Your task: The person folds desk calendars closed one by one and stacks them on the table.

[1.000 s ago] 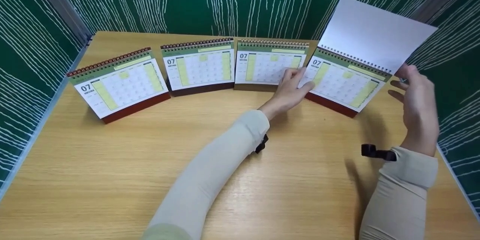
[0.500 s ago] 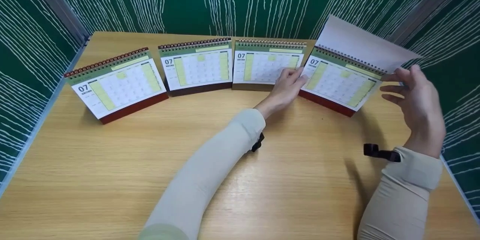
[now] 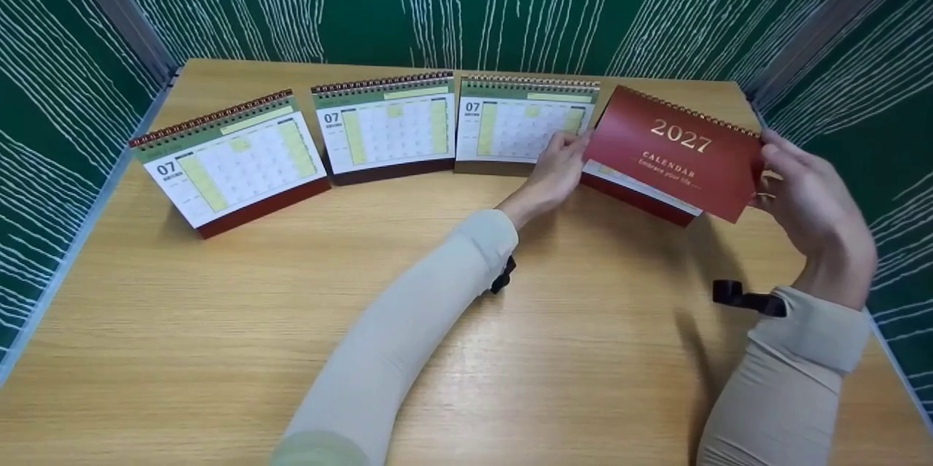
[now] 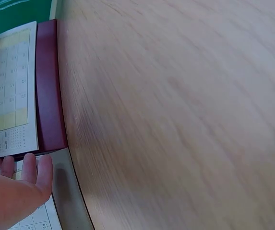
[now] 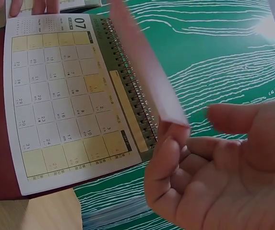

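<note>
Several desk calendars stand on the table in an arc. On the rightmost calendar [image 3: 634, 200], a maroon cover [image 3: 678, 160] lettered "2027 CALENDAR" hangs from the spiral over the front, with a strip of page showing beneath. My right hand [image 3: 824, 200] is at the cover's right edge. In the right wrist view bent fingers [image 5: 163, 165] touch the raised cover's corner while the thumb [image 5: 231, 117] stands apart. My left hand [image 3: 550, 178] rests its fingertips along that calendar's left edge, in front of the tan-based calendar [image 3: 503, 123]. In the left wrist view its fingers [image 4: 43, 175] are extended.
A dark-based calendar [image 3: 386, 130] and a maroon-based calendar [image 3: 240, 167] stand to the left, both showing page 07. The wooden table [image 3: 568, 349] ends at green walls [image 3: 364, 6] with white line patterns at the back and sides.
The rightmost calendar's cover, white side showing above the spiral before, has swung forward and down over the page. My right hand followed it; the left stayed at the calendar's left edge.
</note>
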Demonstrator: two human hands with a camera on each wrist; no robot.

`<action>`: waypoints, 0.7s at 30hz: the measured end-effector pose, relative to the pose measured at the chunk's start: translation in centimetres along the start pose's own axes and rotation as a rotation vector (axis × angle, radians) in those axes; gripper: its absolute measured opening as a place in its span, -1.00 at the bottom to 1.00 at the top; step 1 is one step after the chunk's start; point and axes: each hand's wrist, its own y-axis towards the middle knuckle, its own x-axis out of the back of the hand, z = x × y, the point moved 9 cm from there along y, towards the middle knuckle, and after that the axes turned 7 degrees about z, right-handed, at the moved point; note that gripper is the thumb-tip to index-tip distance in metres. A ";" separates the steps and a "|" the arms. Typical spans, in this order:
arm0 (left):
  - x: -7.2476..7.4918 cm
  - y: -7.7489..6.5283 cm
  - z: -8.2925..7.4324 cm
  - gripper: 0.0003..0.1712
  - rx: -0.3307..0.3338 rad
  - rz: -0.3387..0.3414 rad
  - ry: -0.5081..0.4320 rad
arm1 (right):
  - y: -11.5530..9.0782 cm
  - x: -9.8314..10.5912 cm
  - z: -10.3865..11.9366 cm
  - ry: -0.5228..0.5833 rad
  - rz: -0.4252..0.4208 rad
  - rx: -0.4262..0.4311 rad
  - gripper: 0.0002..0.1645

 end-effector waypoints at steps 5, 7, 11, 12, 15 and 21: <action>0.1 0.0 0.2 -0.47 0.027 -0.010 -0.025 | 0.2 0.0 -0.3 -0.101 0.018 -0.030 0.01; 0.3 0.0 0.1 -0.49 0.015 -0.016 -0.028 | 0.2 0.2 -0.4 -0.154 0.012 -0.033 0.03; 0.4 -0.2 -0.1 -0.45 -0.019 -0.003 -0.002 | 0.2 0.3 -0.4 -0.253 0.009 -0.038 0.03; 0.4 -0.2 -0.2 -0.46 -0.032 -0.003 0.002 | 0.2 0.3 -0.5 -0.275 0.009 -0.039 0.03; 0.4 -0.2 -0.4 -0.49 -0.064 -0.001 -0.015 | 0.2 0.3 -0.5 -0.330 0.006 -0.045 0.01; 0.5 -0.1 -0.4 -0.53 -0.065 -0.007 -0.005 | 0.4 0.5 -0.8 -0.428 -0.006 -0.055 -0.02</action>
